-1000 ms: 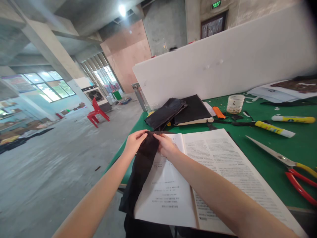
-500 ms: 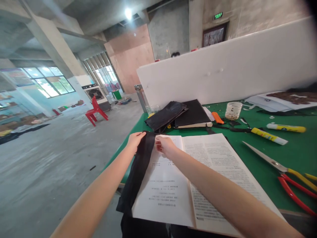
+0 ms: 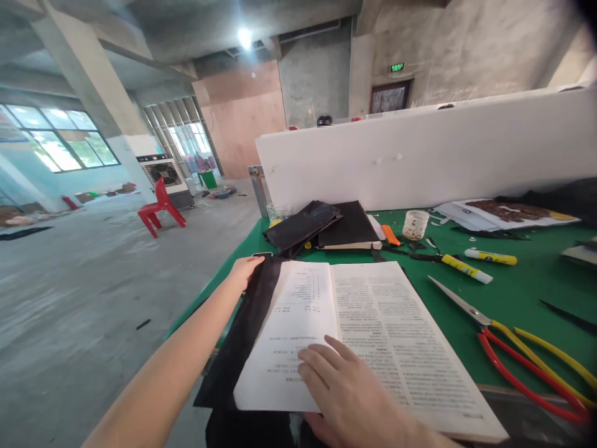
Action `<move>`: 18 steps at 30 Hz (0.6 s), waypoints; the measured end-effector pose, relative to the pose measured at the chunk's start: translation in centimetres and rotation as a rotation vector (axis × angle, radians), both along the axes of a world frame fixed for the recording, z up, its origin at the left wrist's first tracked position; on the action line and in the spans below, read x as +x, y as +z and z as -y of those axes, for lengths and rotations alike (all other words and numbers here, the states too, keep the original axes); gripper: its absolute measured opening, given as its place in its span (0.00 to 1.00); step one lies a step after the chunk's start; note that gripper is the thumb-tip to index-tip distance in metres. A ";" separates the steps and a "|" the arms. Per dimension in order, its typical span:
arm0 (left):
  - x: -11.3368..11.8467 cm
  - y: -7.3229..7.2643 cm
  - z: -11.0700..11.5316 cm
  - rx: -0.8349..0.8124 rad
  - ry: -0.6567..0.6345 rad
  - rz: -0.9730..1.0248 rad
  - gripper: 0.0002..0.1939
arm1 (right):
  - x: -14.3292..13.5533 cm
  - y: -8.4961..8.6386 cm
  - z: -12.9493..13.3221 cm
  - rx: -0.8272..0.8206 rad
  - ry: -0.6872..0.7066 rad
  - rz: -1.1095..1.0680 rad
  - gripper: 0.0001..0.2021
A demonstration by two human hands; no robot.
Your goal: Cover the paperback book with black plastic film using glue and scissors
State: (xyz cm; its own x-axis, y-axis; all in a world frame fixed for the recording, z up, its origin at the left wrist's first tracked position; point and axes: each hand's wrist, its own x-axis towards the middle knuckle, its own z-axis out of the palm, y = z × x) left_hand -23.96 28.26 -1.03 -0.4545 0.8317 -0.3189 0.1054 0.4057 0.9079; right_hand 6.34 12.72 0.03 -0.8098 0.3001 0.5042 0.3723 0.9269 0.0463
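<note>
An open book (image 3: 377, 311) lies on the table before me, its printed pages facing up. Black cover material (image 3: 233, 348) sticks out past the left page and hangs over the table edge. At the far left corner my left hand (image 3: 246, 272) pinches this black cover; its fingertips are partly hidden. Over the lower part of the left page rests my right hand (image 3: 347, 386), fingers extended and holding nothing. To the right of the book lie scissors (image 3: 485, 318) with red and yellow handles.
Beyond the book sit black-covered books (image 3: 347, 225), an orange cutter (image 3: 390, 235) and a clear jar (image 3: 415, 224). Glue sticks (image 3: 466, 269) lie on the green table (image 3: 513, 323). A white panel (image 3: 420, 155) closes off the back; a red chair (image 3: 161, 208) stands left.
My right hand has left the page's top edge and come down toward me onto its lower part. My left hand stays at the far corner. The black cover spreads out flatter to the left.
</note>
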 end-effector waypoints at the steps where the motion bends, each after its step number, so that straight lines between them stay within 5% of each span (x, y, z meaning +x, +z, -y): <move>1: -0.1 0.1 0.0 -0.011 -0.002 0.005 0.15 | 0.1 -0.1 0.2 0.056 0.027 -0.061 0.12; 4: -0.2 0.1 0.0 -0.036 -0.002 0.011 0.16 | 0.6 -0.2 0.9 0.226 0.073 -0.270 0.08; 7: -0.2 -0.2 0.0 -0.038 -0.002 0.014 0.16 | 1.3 -0.4 1.5 0.225 0.036 -0.377 0.12; 13: -0.1 -0.7 0.1 0.022 -0.021 -0.001 0.17 | 3.1 -1.9 2.0 0.086 -0.158 -0.442 0.13; 18: 0.1 -1.6 -0.1 0.057 -0.030 -0.117 0.16 | 3.7 -4.6 2.8 -0.250 -0.416 -0.838 0.20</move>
